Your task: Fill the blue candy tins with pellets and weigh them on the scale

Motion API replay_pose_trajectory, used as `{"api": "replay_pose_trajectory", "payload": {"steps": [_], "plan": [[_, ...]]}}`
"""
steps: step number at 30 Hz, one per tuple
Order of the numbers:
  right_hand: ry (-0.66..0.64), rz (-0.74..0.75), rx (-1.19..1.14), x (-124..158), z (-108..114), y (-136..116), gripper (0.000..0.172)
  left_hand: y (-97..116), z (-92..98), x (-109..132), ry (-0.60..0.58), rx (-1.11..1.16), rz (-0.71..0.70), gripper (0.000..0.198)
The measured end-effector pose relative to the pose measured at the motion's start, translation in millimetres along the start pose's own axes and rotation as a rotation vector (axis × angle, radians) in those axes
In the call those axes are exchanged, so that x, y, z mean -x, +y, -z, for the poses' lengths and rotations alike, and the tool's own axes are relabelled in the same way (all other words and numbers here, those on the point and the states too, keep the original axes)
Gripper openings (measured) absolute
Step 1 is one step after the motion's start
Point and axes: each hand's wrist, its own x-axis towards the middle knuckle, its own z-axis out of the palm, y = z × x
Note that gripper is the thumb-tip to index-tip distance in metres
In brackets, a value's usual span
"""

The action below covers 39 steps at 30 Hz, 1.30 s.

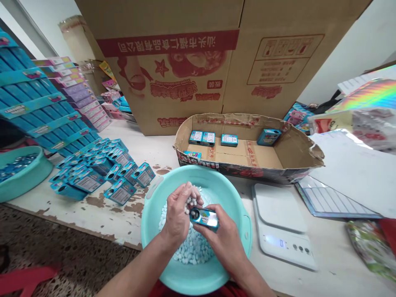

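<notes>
My left hand (181, 210) is cupped and closed around a handful of small whitish candies (192, 201), over a turquoise basin (157, 272). In my right hand (224, 227) is a small blue candy box (208, 218), gripped by its sides, with its dark round opening facing my left hand. The handful is right beside that opening; whether any candies pass into it I cannot tell. Below both hands, many pale blue and white candies (193, 249) lie in the basin. My palms and the undersides of my fingers are partly hidden.
Blue boxes (89, 179) cluster left of the basin, beside tall stacks of filled trays (37, 99). A low cut carton (235, 159) holding several boxes stands behind the basin. A white digital scale (281, 222) lies at the right. A large carton (192, 99) rises behind.
</notes>
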Motion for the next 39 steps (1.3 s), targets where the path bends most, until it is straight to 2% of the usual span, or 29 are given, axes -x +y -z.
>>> {"api": "replay_pose_trajectory", "payload": {"steps": [6, 15, 19, 23, 26, 29, 31, 32, 34, 36, 39], "plan": [[-0.009, -0.017, -0.005, 0, 0, 1, 0.027, -3, 0.4, 2, -0.009, -0.018, 0.015, 0.025], [-0.035, -0.060, -0.054, -1, 0, 0, 0.029, -5, 0.4, 3, -0.048, -0.033, -0.055, 0.034], [-0.033, -0.077, -0.067, 0, 0, 1, 0.028, -4, 1.1, 3, -0.062, 0.006, -0.020, 0.027], [-0.025, -0.092, -0.059, 0, 0, 1, 0.029, 0, 1.9, 2, -0.047, 0.006, -0.015, 0.028], [-0.017, -0.117, -0.047, -1, 1, -2, 0.029, 5, 6.5, 0, -0.020, 0.000, -0.028, 0.028], [-0.012, -0.140, -0.071, 0, 2, -4, 0.030, 11, 21.3, -4, 0.047, -0.049, -0.034, 0.030], [0.000, -0.146, -0.100, 1, 4, -5, 0.031, 13, 37.6, -7, 0.056, -0.218, -0.022, 0.032], [0.010, -0.147, -0.115, 1, 5, -6, 0.031, 13, 46.9, -7, 0.002, -0.370, -0.003, 0.033], [0.033, -0.141, -0.143, 2, 6, -5, 0.031, 9, 64.7, -5, -0.209, -0.763, 0.016, 0.031], [0.065, -0.126, -0.158, 2, 6, -4, 0.031, 1, 78.2, 0, -0.392, -1.177, -0.027, 0.027], [0.118, -0.113, -0.187, 2, 4, -5, 0.031, -13, 86.5, 8, -0.475, -1.675, -0.050, 0.034]]}}
